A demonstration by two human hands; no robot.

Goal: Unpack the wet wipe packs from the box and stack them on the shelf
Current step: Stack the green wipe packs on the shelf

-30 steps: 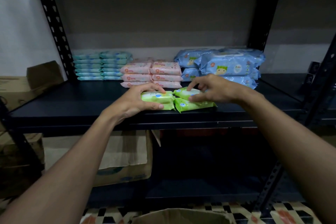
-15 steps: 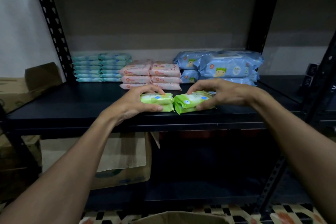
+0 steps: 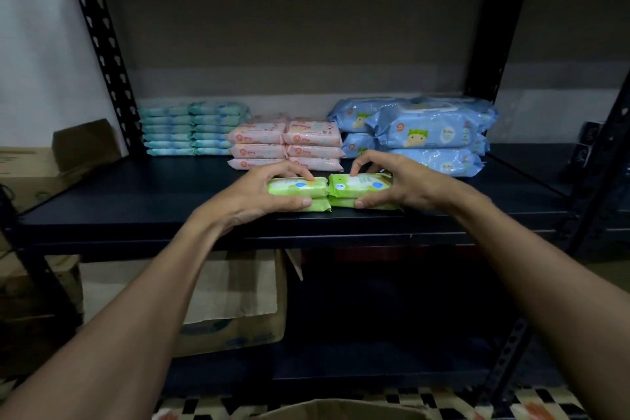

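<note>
- The lime-green soft plastic wet wipe packs (image 3: 358, 182) sat in two short stacks, end to end and touching, near the front edge of the black metal shelf (image 3: 136, 204). Each stack looked two packs high.
- The left grip (image 3: 259, 194) grasped the left stack, fingers curled over its top and thumb pressed on its front face. The right grip (image 3: 399, 184) grasped the right stack the same way.
- The step in hand seemed to be squaring the two stacks. It would go best with light, even pressure from both sides, so the soft packs lined up without buckling or the top ones sliding off.
- Both forearms reached forward and up, converging on the packs, with the wrists roughly level and the backs of the hands facing outward.
- Just beyond the grips lay stacked pale pink wipe packs (image 3: 286, 143). Beyond the right grip sat larger blue wipe packs (image 3: 426, 133), and well beyond the left grip slim teal wipe packs (image 3: 191, 129).
- Below the arms showed the rim of a brown cardboard box (image 3: 327, 411).
</note>
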